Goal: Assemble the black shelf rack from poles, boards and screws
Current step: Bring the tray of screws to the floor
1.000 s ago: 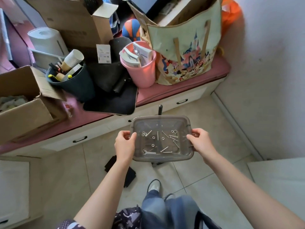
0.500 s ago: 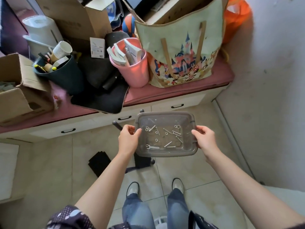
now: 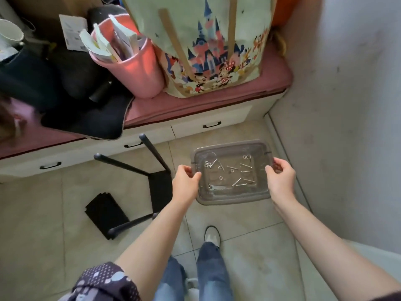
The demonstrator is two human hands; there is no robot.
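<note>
Both hands hold a clear tray (image 3: pixel 231 198) above the tiled floor (image 3: pixel 43 205). The left hand (image 3: pixel 185 183) grips its left rim, thumb curled over the edge; the right hand (image 3: pixel 280 179) grips the right rim the same way. Inside the tray lie loose screws (image 3: pixel 241 181), washers (image 3: pixel 247 157) and a small wrench (image 3: pixel 216 187). Left of the tray, on the floor, lies the rack (image 3: pixel 159 187): a black board with poles (image 3: pixel 121 164) sticking out of it. Farther left of the tray lies a separate black board (image 3: pixel 104 213). Beyond the tray stands a bench (image 3: pixel 217 103) carrying a pink bucket (image 3: pixel 134 72) and a printed bag (image 3: pixel 208 48).
</note>
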